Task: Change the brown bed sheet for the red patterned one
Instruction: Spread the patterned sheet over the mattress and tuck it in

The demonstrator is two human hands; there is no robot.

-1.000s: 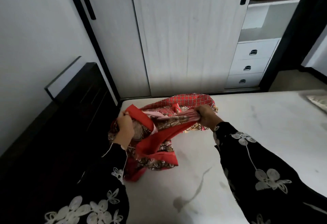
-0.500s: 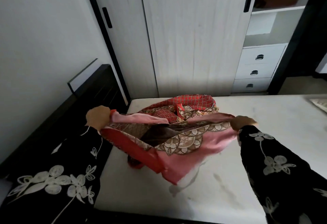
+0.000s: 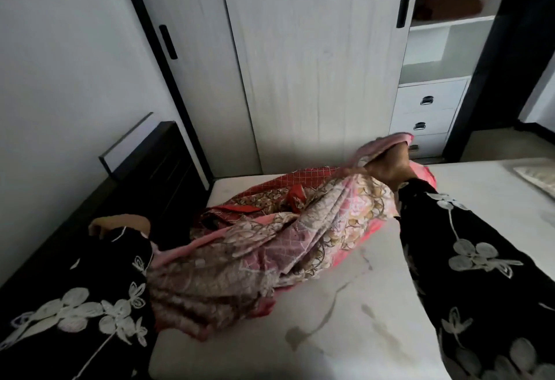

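The red patterned sheet (image 3: 270, 247) lies bunched across the head end of the bare white mattress (image 3: 345, 334), its pale pink underside turned up in front. My right hand (image 3: 387, 166) grips one edge of it and holds that edge up above the mattress toward the drawers. My left hand (image 3: 120, 225) is low at the left, over the dark bed frame, mostly hidden by my black flowered sleeve; a strip of the sheet runs to it. A brown folded cloth (image 3: 450, 1) sits on the upper open shelf of the wardrobe.
A dark headboard (image 3: 156, 169) stands against the left wall. The white wardrobe (image 3: 315, 64) with black handles and a stack of drawers (image 3: 426, 115) is close behind the bed. A pillow corner (image 3: 537, 175) shows at the right edge. A doorway opens at far right.
My hands have drawn far apart: the right rose and swung right toward the drawers, the left dropped low to the left. The sheet has opened out and stretched between them.
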